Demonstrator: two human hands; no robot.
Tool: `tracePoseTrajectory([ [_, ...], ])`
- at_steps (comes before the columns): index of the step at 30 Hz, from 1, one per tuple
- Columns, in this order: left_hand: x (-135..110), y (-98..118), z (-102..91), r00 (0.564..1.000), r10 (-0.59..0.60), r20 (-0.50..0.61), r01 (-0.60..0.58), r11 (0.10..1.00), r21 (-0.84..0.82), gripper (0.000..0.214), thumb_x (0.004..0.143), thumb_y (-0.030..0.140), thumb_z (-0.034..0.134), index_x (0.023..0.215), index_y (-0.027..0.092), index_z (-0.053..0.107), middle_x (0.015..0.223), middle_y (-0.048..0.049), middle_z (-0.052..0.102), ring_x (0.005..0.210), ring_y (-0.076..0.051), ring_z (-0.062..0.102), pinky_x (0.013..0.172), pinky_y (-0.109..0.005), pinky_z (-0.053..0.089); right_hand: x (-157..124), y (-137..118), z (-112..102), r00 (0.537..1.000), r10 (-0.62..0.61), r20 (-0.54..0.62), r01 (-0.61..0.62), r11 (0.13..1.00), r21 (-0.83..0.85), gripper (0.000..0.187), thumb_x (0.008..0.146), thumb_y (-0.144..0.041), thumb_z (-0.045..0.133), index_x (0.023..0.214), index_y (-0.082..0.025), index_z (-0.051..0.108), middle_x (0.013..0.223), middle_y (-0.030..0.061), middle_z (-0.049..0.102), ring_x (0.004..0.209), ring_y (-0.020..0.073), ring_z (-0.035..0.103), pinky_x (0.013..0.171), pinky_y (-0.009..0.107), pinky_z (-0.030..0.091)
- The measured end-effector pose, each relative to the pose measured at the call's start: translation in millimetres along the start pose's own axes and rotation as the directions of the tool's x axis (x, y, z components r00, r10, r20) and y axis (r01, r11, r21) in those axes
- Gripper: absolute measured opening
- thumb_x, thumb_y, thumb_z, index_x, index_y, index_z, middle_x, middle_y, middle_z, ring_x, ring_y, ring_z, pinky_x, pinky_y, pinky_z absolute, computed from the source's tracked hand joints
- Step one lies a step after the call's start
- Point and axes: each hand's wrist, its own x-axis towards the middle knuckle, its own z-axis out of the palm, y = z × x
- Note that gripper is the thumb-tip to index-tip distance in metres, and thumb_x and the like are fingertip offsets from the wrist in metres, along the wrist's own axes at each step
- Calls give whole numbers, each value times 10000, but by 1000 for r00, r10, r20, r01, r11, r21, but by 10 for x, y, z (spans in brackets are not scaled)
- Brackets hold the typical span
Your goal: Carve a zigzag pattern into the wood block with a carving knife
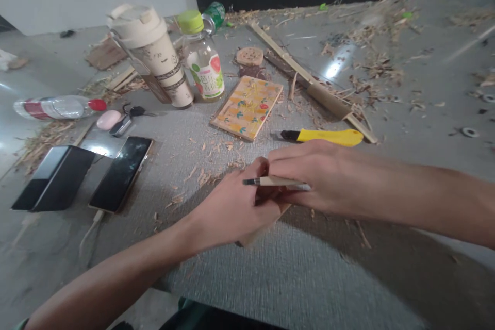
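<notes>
My two hands meet at the middle of the table's near side. My right hand (309, 170) is closed around a slim pen-like tool (274, 181) with a pale shaft and a dark tip that points left. Beneath it, my left hand (235, 203) is closed over a pale, wood-coloured piece (253, 238), mostly hidden by the fingers. Whether the tool touches that piece cannot be seen. Just beyond my right hand lies a yellow utility knife (330, 136) with a black end. A small patterned notebook (249, 108) rests farther back, among wood shavings (204, 175).
Left of centre stand a cream tumbler (158, 56) and a green-capped bottle (203, 62). A phone (121, 175) on a cable, a dark folded object (52, 178) and a lying bottle (58, 107) are at the left. Long wooden strips (297, 69) lie behind the knife.
</notes>
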Motion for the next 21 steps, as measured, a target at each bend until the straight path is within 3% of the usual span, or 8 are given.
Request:
tracePoseTrajectory([
  [4,-5,-32,-34,998,25,49,-21,998,-65,129,1011,310,715,1113,234,727,1204,-94,842,1105,-313,800,938,-443,645,31,29,-28,996,-90,25,90,996,-1,237,945,8,763,935,-229,780,983,6,801,847,181,735,727,328,516],
  [7,-5,-85,-87,983,151,104,-142,985,-96,117,1038,328,669,1087,230,710,1177,-89,839,1113,-303,803,937,-422,640,83,37,-133,970,-202,133,207,978,-23,245,1042,-53,726,867,-223,716,966,12,760,812,165,694,684,323,478],
  [10,7,-146,-109,963,240,122,-241,971,-5,155,1044,377,636,1028,228,673,1167,-126,823,1057,-325,799,939,-473,631,144,36,-236,936,-272,225,290,956,-49,305,1073,-34,677,839,-230,674,917,-4,720,757,157,639,636,335,419],
  [14,35,-194,-73,972,208,107,-209,978,-1,67,995,270,628,1052,236,634,1121,-121,825,1065,-328,804,892,-450,625,173,28,-276,924,-324,204,341,939,-52,390,1006,59,634,784,-261,641,857,-30,717,753,168,616,618,371,350],
  [18,53,-195,-56,983,159,91,-156,987,-38,150,922,225,655,1047,257,580,932,-51,787,982,-298,784,782,-384,586,146,16,-263,925,-313,216,341,934,-108,410,1042,22,601,750,-264,625,801,-23,666,692,165,548,604,377,313],
  [21,59,-182,-78,984,138,109,-132,989,-62,187,906,224,663,1047,257,545,926,-35,776,894,-268,751,737,-371,542,114,16,-242,903,-389,182,422,884,-201,396,1067,6,587,775,-260,621,792,-22,642,680,165,526,579,366,282],
])
